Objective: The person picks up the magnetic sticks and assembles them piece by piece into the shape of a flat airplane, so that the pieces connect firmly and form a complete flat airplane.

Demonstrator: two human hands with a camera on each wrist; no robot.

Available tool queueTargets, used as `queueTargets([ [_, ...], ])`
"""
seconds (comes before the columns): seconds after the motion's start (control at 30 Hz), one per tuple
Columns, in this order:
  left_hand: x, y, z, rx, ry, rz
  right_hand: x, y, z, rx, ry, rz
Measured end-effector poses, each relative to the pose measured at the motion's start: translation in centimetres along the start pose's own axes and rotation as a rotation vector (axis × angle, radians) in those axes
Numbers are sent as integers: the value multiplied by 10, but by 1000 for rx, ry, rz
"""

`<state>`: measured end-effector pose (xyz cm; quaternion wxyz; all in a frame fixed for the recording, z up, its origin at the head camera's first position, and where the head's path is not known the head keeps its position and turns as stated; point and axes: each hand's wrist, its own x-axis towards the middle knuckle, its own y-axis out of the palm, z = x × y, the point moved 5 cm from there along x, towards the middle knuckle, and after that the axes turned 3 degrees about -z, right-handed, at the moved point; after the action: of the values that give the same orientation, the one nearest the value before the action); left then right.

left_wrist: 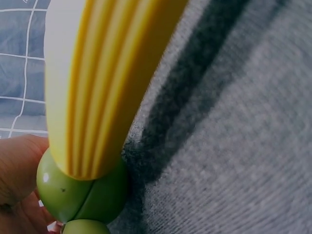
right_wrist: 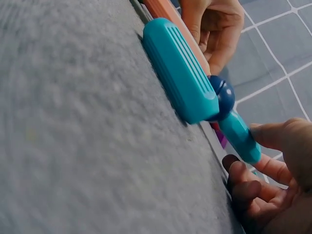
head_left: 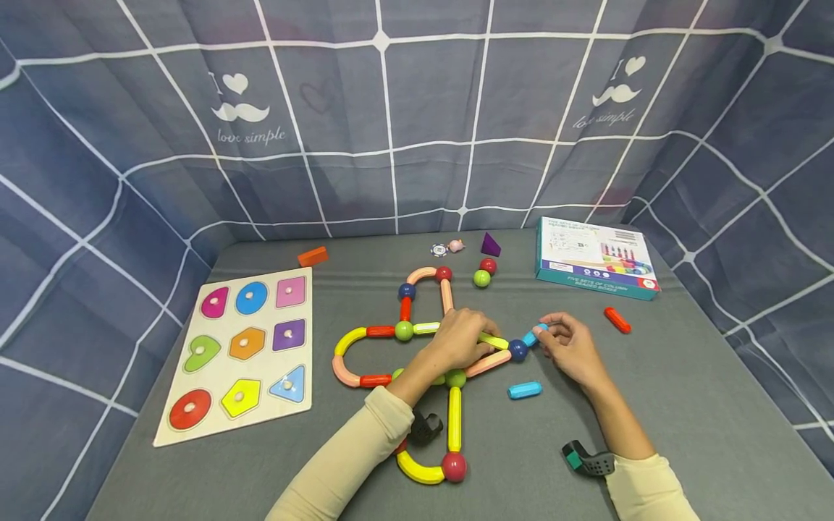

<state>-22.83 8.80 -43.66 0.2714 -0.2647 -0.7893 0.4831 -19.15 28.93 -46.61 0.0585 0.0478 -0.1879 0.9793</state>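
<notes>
In the head view, magnetic rods and balls form a looped figure on the table. My left hand (head_left: 464, 336) is over its middle, thumb and fingers pinching a yellow-green magnetic rod (head_left: 493, 341) beside a pink rod (head_left: 489, 363). Both rods meet a dark blue ball (head_left: 517, 350). On that ball's other side, my right hand (head_left: 573, 349) pinches the outer end of a short light blue magnetic rod (right_wrist: 240, 137). A loose light blue rod (head_left: 524, 390) lies nearer the front. The left wrist view shows a yellow rod (left_wrist: 105, 97) against a green ball (left_wrist: 80, 192).
A shape puzzle board (head_left: 301, 401) lies at left, below an orange block (head_left: 313, 256). Behind the figure are a red ball (head_left: 488, 266), a green ball (head_left: 481, 278) and a purple wedge (head_left: 491, 244). At right are a toy box (head_left: 596, 257) and a red rod (head_left: 617, 320).
</notes>
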Motion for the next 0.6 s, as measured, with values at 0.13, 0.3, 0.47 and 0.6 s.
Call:
queueTargets([
  [0.13, -1, -2, 1, 8, -1, 0, 0, -24, 0, -214, -74, -159],
  [0.3, -2, -4, 3, 10, -18, 1, -4, -77, -1, -568, 27, -449],
  [0.47, -2, -4, 6, -4, -20, 11, -6, -107, -19, -698, 233, -388],
  [0.6, -2, -6, 7, -13, -19, 15, -5, -108, -26, -715, 250, -340],
])
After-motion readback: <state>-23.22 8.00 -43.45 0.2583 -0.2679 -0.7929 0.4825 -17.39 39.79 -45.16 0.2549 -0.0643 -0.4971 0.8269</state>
